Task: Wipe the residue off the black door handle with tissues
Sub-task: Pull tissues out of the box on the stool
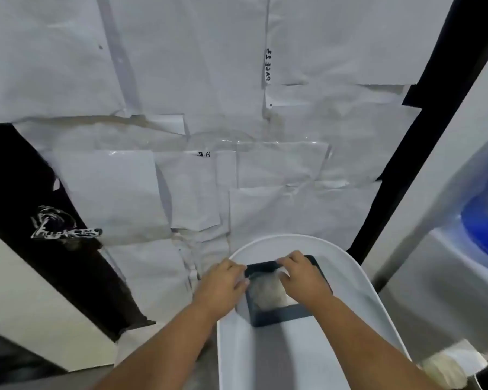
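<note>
White paper sheets (pixel 181 66) cover the wall behind a white tray (pixel 378 299).

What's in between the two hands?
In the head view, the dark tissue box with white tissues showing sits between the left hand and right hand, on the white table.

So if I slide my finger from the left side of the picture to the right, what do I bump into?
Black door handle smeared with white residue → left hand → dark tissue box → right hand → black door frame → blue and white thing at the right edge.
</note>
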